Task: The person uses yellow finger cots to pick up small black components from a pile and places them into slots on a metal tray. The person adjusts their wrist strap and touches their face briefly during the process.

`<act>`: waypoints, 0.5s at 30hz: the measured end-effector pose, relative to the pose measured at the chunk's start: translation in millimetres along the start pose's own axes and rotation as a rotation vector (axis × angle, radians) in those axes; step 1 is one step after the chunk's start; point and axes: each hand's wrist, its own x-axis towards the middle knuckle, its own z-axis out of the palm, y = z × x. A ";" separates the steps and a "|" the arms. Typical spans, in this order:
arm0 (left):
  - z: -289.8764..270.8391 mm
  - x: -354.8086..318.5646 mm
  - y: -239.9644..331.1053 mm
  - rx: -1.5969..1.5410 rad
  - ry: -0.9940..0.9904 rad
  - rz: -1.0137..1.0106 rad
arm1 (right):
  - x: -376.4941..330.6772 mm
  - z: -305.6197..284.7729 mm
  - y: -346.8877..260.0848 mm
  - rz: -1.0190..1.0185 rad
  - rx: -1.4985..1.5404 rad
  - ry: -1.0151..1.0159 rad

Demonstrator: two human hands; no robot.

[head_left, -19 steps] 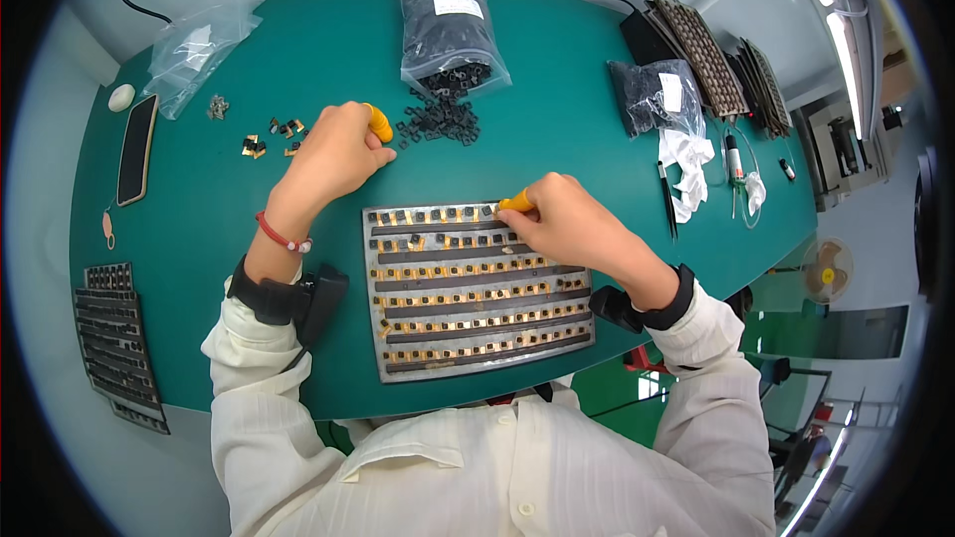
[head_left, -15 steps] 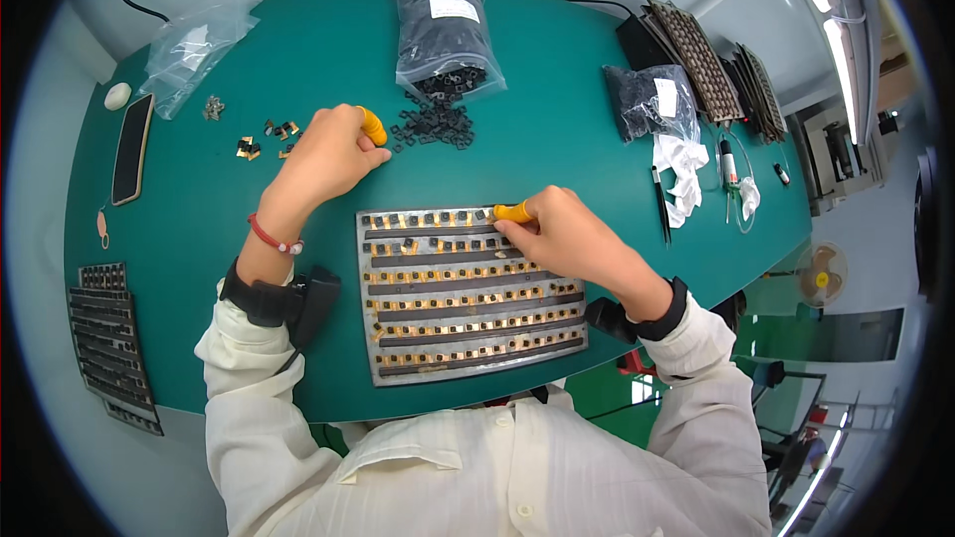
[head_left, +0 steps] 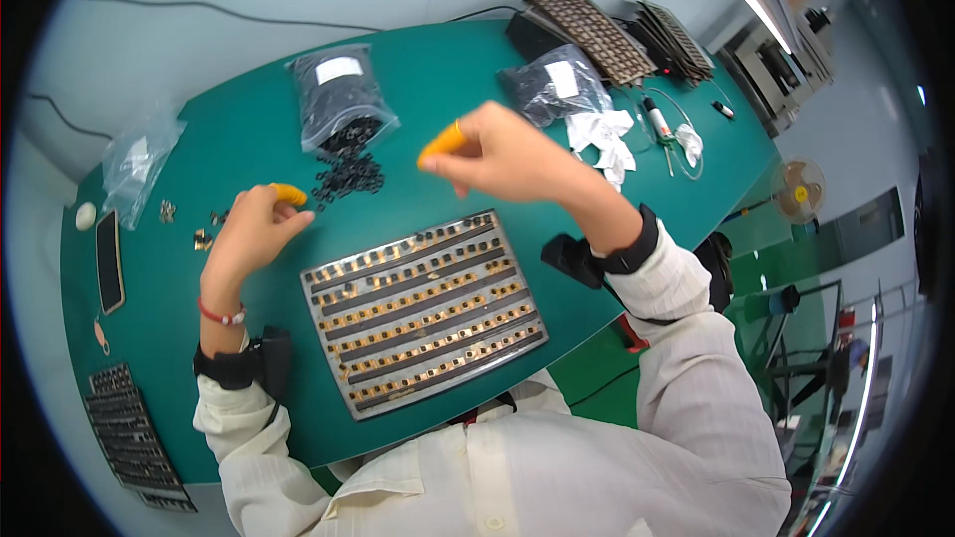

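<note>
My left hand [head_left: 254, 227] is low over the table at the left edge of a heap of small black parts [head_left: 350, 177]. Its thumb and index finger, the latter in a yellow finger cot, stand apart with nothing visible between them. Right of the heap, my right hand [head_left: 507, 157] is raised off the table, slightly blurred, its thumb pressed to a yellow-capped index finger; anything pinched there is too small to make out. Below both hands lies a metal tray [head_left: 373, 296] with rows of small black parts on gold-coloured pieces, split by dark strips.
Black parts spill from an open plastic bag [head_left: 343, 94]. Gold-and-black pieces [head_left: 203, 239] lie left of my left hand, near a phone [head_left: 109, 261]. A second bag [head_left: 557, 85], white tissue [head_left: 605, 144], a bottle [head_left: 657, 117] and stacked trays [head_left: 589, 35] occupy the far right.
My right hand has left the tray's top row and risen toward the black heap. My left thumb and index finger have parted beside the heap. The whole view has turned.
</note>
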 end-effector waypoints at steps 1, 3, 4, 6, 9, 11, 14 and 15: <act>-5.6 -2.4 5.8 0.010 0.011 0.018 | 2.3 -12.2 -4.7 -0.043 -0.040 0.066; -17.4 -13.5 17.7 0.082 0.010 -0.033 | 16.3 -29.3 -8.7 -0.147 -0.031 0.111; -18.0 -18.4 24.4 0.116 0.032 0.005 | 16.7 -36.9 -14.2 -0.118 -0.017 0.173; -23.7 -22.9 47.5 0.108 -0.028 0.003 | 31.3 -50.0 -12.0 -0.107 0.102 0.235; -12.4 -23.7 79.5 -0.055 -0.123 0.176 | 62.9 -53.3 -2.9 -0.053 0.432 0.269; 5.4 -16.4 97.9 -0.259 -0.225 0.170 | 84.6 -48.1 1.6 -0.015 0.701 0.287; 27.5 -10.1 131.2 -0.536 -0.336 0.108 | 111.5 -38.3 -2.0 0.028 1.119 0.311; 34.8 -6.4 140.6 -0.626 -0.373 0.085 | 116.1 -38.6 -0.5 0.031 1.212 0.340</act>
